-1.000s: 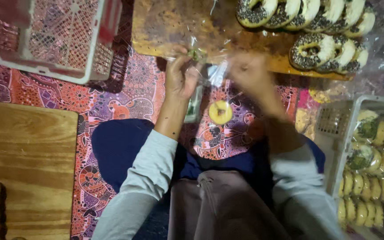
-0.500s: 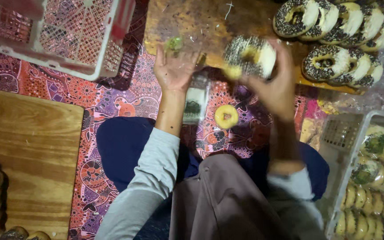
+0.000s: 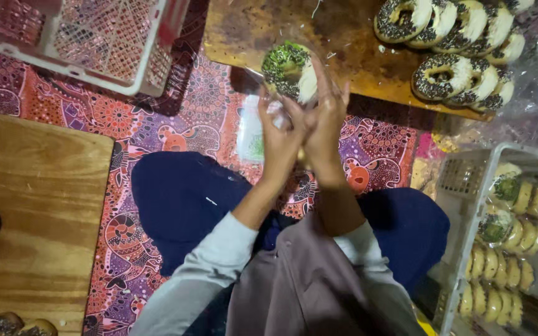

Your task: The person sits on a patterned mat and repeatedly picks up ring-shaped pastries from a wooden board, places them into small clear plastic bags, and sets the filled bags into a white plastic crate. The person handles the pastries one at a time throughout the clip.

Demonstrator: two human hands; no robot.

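Both hands under sprinkled doughnut

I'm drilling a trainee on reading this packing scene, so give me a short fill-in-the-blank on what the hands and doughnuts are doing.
1. Both hands, the left hand and the right hand, are raised together around a wrapped ____ with green topping.
2. The rows of sprinkled doughnuts lie on a ____ board.
3. The white crate at the person's right holds rows of ____.
4. The floor cloth is ____, not plain.

Missing words: doughnut; wooden; doughnuts; patterned
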